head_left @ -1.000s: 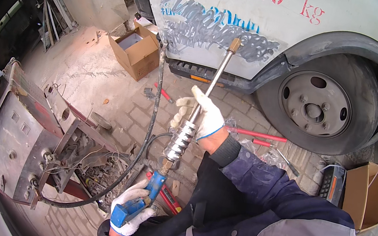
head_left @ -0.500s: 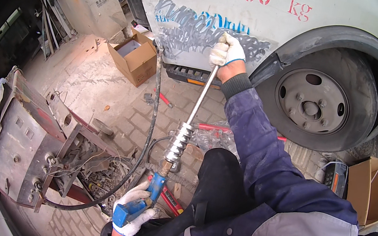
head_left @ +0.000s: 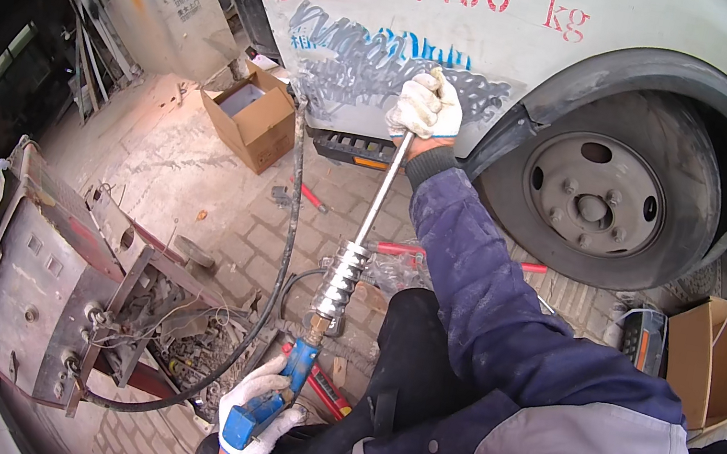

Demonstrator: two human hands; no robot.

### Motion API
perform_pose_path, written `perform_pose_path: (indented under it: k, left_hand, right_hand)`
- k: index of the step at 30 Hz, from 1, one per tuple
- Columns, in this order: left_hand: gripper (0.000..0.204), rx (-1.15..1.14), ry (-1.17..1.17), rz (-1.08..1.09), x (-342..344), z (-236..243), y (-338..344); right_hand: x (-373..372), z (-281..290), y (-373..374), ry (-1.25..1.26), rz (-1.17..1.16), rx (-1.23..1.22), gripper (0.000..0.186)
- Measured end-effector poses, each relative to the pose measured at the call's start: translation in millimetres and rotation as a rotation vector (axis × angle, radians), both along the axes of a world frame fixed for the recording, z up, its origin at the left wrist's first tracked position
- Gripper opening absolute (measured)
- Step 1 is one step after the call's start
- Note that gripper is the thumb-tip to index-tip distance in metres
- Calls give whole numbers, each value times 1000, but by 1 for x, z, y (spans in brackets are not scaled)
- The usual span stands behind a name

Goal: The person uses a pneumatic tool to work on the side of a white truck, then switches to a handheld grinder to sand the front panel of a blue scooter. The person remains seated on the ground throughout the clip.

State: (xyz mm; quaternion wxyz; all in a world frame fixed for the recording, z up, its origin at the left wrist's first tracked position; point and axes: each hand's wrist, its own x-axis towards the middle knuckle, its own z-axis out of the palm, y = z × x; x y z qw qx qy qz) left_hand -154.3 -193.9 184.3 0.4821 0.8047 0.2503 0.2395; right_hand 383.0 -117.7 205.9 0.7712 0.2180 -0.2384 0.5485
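Note:
My left hand [head_left: 263,409], in a white glove, is closed on the blue handle [head_left: 294,370] at the lower end of a long tool. Above that handle are a ribbed silver cylinder [head_left: 341,281] and a straight steel rod [head_left: 386,182]. My gloved right hand [head_left: 426,105] grips the rod's upper end, hiding its tip, in front of the white vehicle panel [head_left: 671,28] with grey scribbled paint. A dark hose [head_left: 296,205] runs just left of the tool, and red-handled tools [head_left: 522,265] lie on the paving beyond it.
A vehicle wheel [head_left: 593,204] is at upper right. Open cardboard boxes stand at back left [head_left: 257,140] and right [head_left: 714,362]. A battered metal machine [head_left: 45,268], with a bin of scrap [head_left: 201,349], fills the lower left. Boards [head_left: 90,43] lean at back left.
My right hand has moved up from just above the silver cylinder to the rod's top and closed there. My left hand stays on the blue handle. The view has shifted slightly.

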Motion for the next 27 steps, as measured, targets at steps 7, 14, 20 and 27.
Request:
perform_pose_path:
  k: [7, 14, 20, 27]
  left_hand:
    - [62, -188, -120, 1, -3, -10, 2]
    - [59, -11, -43, -43, -3, -8, 5]
    - [58, -35, -52, -14, -3, -3, 1]
    - [61, -84, -134, -21, 2, -9, 4]
  right_hand:
    - [-8, 26, -6, -239, -590, -911, 32]
    - [-8, 18, -8, -106, -267, -427, 34]
    - [-10, 8, -10, 20, -101, -166, 28]
    - [-17, 18, -12, -56, -186, -313, 20]
